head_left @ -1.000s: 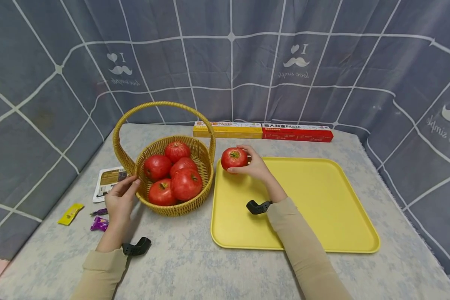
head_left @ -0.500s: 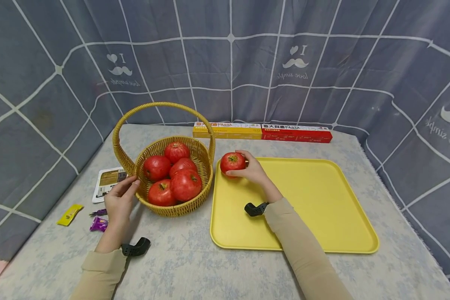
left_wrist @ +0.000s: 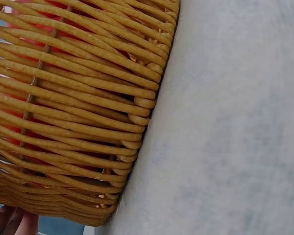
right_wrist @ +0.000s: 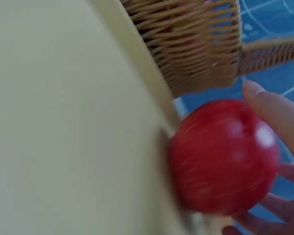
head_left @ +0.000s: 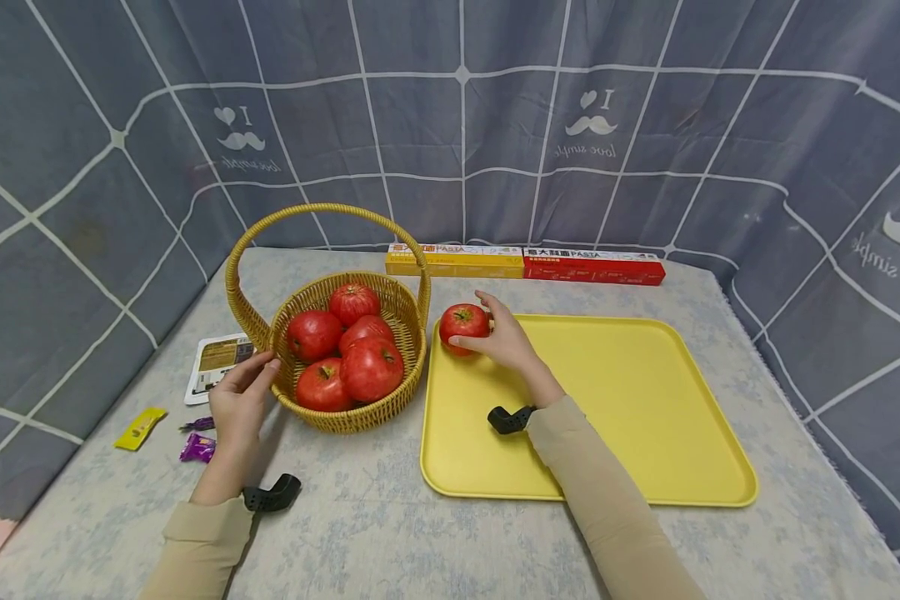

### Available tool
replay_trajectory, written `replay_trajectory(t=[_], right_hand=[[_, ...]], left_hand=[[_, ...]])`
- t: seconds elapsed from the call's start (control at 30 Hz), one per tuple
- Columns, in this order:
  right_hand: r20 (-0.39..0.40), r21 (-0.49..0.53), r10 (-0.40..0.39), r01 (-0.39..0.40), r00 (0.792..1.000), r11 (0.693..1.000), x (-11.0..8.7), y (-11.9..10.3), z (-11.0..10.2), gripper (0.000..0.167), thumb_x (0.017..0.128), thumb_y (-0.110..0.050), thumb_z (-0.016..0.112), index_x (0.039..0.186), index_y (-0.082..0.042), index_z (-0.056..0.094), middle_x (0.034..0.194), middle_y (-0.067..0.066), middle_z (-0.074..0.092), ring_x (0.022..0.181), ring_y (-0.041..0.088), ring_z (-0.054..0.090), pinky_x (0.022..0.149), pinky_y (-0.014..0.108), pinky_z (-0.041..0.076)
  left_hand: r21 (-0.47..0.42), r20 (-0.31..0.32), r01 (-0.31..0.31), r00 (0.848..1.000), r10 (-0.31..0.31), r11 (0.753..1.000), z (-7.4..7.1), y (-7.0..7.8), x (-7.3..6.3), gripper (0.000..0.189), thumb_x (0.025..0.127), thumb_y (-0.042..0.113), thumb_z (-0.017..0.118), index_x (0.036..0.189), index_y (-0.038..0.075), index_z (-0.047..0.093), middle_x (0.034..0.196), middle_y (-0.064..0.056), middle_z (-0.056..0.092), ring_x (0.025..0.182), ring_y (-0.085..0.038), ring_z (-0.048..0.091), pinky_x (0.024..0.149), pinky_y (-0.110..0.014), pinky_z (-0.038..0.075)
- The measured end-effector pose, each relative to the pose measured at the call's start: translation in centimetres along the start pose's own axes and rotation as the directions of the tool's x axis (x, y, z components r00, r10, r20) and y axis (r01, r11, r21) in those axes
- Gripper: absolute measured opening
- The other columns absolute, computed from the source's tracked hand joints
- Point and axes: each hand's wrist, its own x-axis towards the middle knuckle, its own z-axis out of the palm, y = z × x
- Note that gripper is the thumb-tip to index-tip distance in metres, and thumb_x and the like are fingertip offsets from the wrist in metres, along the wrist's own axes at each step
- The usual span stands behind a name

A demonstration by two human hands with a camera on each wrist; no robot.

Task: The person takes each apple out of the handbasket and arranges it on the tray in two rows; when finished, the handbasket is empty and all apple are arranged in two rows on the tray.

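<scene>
A round wicker basket (head_left: 348, 421) with a tall hoop handle holds several red apples (head_left: 373, 369). At its left side, my left hand (head_left: 240, 407) pinches the rim by the handle's base; in the left wrist view those fingers (left_wrist: 27, 223) show low at the woven wall. One red apple (head_left: 462, 323) sits in the back left corner of a yellow tray (head_left: 615, 417). Around that apple my right hand (head_left: 506, 337) is spread, with the forefinger lifted off its far side and the thumb overlapping its front. The right wrist view shows this apple (right_wrist: 223, 156) between spread thumb and fingers.
Behind the tray lie a yellow pasta box (head_left: 453, 262) and a red pasta box (head_left: 592, 267). Left of the basket are a white-edged packet (head_left: 213, 362), a yellow wrapped sweet (head_left: 141, 428) and a purple wrapped one (head_left: 198, 448). A grey-blue curtain (head_left: 420, 125) surrounds the table.
The apple has come down slightly into the tray's corner. My right hand's fingers have spread away from it. The left hand stays at the basket rim.
</scene>
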Motion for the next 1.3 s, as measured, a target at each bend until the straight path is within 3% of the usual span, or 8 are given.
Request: replay_trajectory(t=[0.13, 0.3, 0.43, 0.53, 0.83, 0.97, 1.17, 1.3], right_hand=[[-0.147, 0.003, -0.128, 0.130, 0.981, 0.992, -1.0, -2.7, -0.9, 0.084, 0.077, -0.034, 0.078, 0.145, -0.015, 0.031, 0.142, 0.010, 0.036, 0.124, 0.028, 0.041, 0.097, 0.048, 0.040], [-0.202, 0.194, -0.270, 0.309, 0.941, 0.931, -2.0, -5.9, -1.1, 0.071, 0.082, -0.018, 0.074, 0.141, -0.011, 0.035, 0.138, 0.010, 0.039, 0.121, 0.027, 0.046, 0.096, 0.047, 0.042], [-0.124, 0.314, -0.364, 0.384, 0.923, 0.868, -2.7, -7.4, -0.3, 0.070, 0.083, -0.011, 0.073, 0.141, -0.009, 0.034, 0.141, 0.012, 0.038, 0.122, 0.028, 0.046, 0.097, 0.050, 0.040], [-0.039, 0.345, -0.410, 0.397, 0.911, 0.850, -3.1, -7.9, 0.9, 0.073, 0.082, -0.009, 0.073, 0.142, -0.007, 0.033, 0.143, 0.012, 0.037, 0.123, 0.029, 0.045, 0.097, 0.050, 0.040], [0.168, 0.245, -0.453, 0.408, 0.876, 0.880, -3.5, -7.7, 4.3, 0.078, 0.076, -0.019, 0.079, 0.140, -0.010, 0.036, 0.137, 0.007, 0.041, 0.120, 0.022, 0.044, 0.097, 0.045, 0.042], [0.215, 0.175, -0.470, 0.439, 0.856, 0.881, -3.4, -7.4, 5.1, 0.081, 0.075, -0.025, 0.081, 0.140, -0.009, 0.036, 0.138, 0.007, 0.038, 0.123, 0.020, 0.040, 0.099, 0.044, 0.040], [0.267, 0.097, -0.458, 0.449, 0.848, 0.888, -3.1, -7.5, 5.2, 0.087, 0.069, -0.039, 0.083, 0.141, -0.021, 0.038, 0.140, -0.004, 0.035, 0.128, 0.011, 0.035, 0.102, 0.038, 0.036], [0.311, 0.102, -0.486, 0.480, 0.817, 0.871, -2.4, -7.5, 5.4, 0.085, 0.066, -0.042, 0.084, 0.137, -0.023, 0.043, 0.138, -0.006, 0.038, 0.127, 0.008, 0.034, 0.100, 0.036, 0.039]], left_hand=[[0.008, 0.002, 0.004, 1.000, -0.004, 1.000, 0.0, 0.0, 0.0, 0.024, 0.084, 0.011, 0.071, 0.105, 0.000, 0.070, 0.087, 0.016, 0.066, 0.086, -0.002, 0.060, 0.070, -0.008, 0.046], [0.002, 0.000, 0.006, 1.000, -0.006, 1.000, 0.1, 0.0, 0.0, 0.023, 0.084, 0.009, 0.071, 0.104, 0.000, 0.070, 0.087, 0.015, 0.066, 0.086, -0.002, 0.060, 0.071, -0.009, 0.046], [-0.015, -0.002, 0.005, 1.000, -0.005, 1.000, 0.1, 0.0, 0.1, 0.022, 0.083, 0.008, 0.071, 0.103, 0.001, 0.071, 0.088, 0.014, 0.067, 0.086, -0.003, 0.060, 0.071, -0.009, 0.047], [-0.012, 0.001, 0.008, 1.000, -0.008, 1.000, 0.1, 0.0, 0.1, 0.023, 0.083, 0.009, 0.071, 0.104, 0.000, 0.070, 0.087, 0.014, 0.067, 0.086, -0.003, 0.060, 0.071, -0.009, 0.047], [0.013, 0.009, 0.025, 1.000, -0.025, 1.000, -0.1, -0.2, 0.0, 0.030, 0.084, 0.012, 0.072, 0.109, -0.003, 0.067, 0.086, 0.016, 0.066, 0.086, -0.002, 0.059, 0.070, -0.008, 0.046], [0.007, 0.010, 0.020, 1.000, -0.020, 1.000, -0.1, -0.1, 0.0, 0.028, 0.084, 0.011, 0.071, 0.108, -0.003, 0.067, 0.085, 0.016, 0.066, 0.086, -0.003, 0.059, 0.071, -0.008, 0.046], [-0.016, 0.018, 0.008, 1.000, -0.007, 1.000, -0.1, -0.1, -0.1, 0.025, 0.085, 0.010, 0.070, 0.106, -0.002, 0.069, 0.086, 0.014, 0.067, 0.087, -0.004, 0.060, 0.071, -0.010, 0.046], [-0.018, 0.019, 0.021, 1.000, -0.020, 1.000, -0.1, -0.2, -0.1, 0.027, 0.085, 0.011, 0.070, 0.108, -0.002, 0.068, 0.086, 0.015, 0.067, 0.088, -0.003, 0.059, 0.072, -0.009, 0.046]])
